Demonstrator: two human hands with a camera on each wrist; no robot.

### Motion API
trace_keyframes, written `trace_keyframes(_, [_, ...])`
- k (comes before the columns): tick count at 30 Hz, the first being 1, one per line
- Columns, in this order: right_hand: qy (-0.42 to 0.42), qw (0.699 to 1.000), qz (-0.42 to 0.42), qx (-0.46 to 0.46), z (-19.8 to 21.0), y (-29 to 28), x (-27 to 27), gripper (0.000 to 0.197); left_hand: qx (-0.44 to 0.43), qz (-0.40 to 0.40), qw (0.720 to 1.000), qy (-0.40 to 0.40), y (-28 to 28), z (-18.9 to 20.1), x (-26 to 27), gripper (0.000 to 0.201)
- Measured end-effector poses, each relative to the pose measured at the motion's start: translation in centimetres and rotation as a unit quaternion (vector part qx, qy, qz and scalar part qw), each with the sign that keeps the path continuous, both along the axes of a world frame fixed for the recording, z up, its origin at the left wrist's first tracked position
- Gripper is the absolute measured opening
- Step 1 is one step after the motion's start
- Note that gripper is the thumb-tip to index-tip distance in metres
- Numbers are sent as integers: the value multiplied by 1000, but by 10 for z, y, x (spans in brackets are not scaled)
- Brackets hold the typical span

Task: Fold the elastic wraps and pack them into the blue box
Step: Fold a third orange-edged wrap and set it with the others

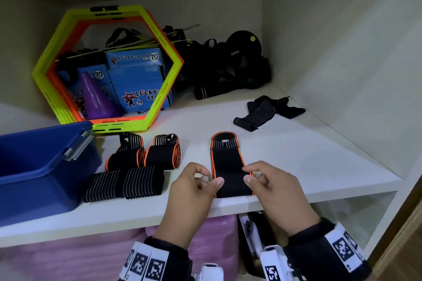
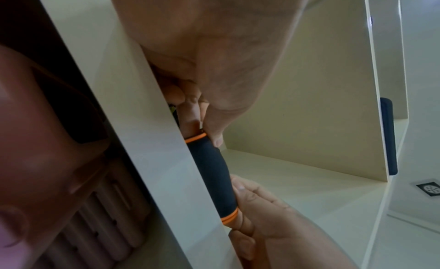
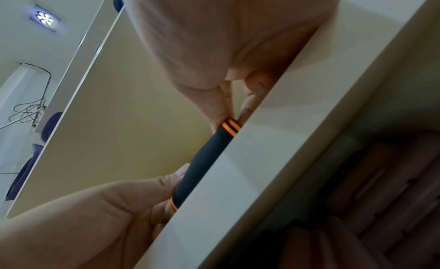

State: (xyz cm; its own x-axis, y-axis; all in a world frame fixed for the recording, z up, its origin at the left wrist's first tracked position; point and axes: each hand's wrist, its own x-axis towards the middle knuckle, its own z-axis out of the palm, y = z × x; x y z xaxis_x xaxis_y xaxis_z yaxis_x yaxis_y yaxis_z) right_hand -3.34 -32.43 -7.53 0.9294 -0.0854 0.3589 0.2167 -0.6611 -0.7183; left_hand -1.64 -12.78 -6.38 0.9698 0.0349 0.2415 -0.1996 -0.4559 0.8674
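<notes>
A black elastic wrap with orange edging (image 1: 228, 164) lies lengthwise on the white shelf (image 1: 296, 157), its near end folded over at the shelf's front edge. My left hand (image 1: 206, 178) pinches that fold's left corner and my right hand (image 1: 251, 174) pinches its right corner. The wrist views show the rolled fold (image 2: 214, 177) (image 3: 202, 165) held at both ends. Two rolled orange-edged wraps (image 1: 143, 155) and two folded striped wraps (image 1: 124, 183) lie to the left. The blue box (image 1: 41, 166) stands open at the far left. An unfolded striped wrap (image 1: 265, 112) lies at the back right.
Yellow and orange hexagon frames (image 1: 107, 68) lean at the back left around blue cartons (image 1: 139, 77) and a purple cone (image 1: 96, 98). A heap of black straps and gear (image 1: 228, 64) fills the back. The cupboard's right wall (image 1: 342, 75) is close. Pink items (image 1: 91, 258) sit below the shelf.
</notes>
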Motion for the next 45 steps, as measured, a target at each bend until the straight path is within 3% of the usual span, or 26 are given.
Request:
trace_keyframes(5, [10,999,9,-51,4,0,2,21,55,-29,997,-40,5,-5,0,20])
trace_keyframes(11, [62,990,64,-114,4,-5,-1,61,126,-51,984,-118,15,-12,5,22])
trace_keyframes(15, [65,983,84,-148,8,-6,-1,55,213,-105,964,-123,22,-14,4,58])
trace_keyframes(22, [73,985,83,-135,10,-6,1,42,149,-127,980,-23,37,-7,7,53])
trace_keyframes(31, [60,996,51,-44,10,-3,1,16,73,-147,986,16,38,-1,2,52])
trace_keyframes(34, [51,998,40,-5,7,-3,5,10,45,-102,994,12,33,-1,6,48])
trace_keyframes(38, [63,998,21,12,6,-3,8,16,55,-59,996,24,26,2,8,33])
trace_keyframes(45, [54,996,-26,-62,5,5,14,38,52,-6,998,29,15,6,13,10])
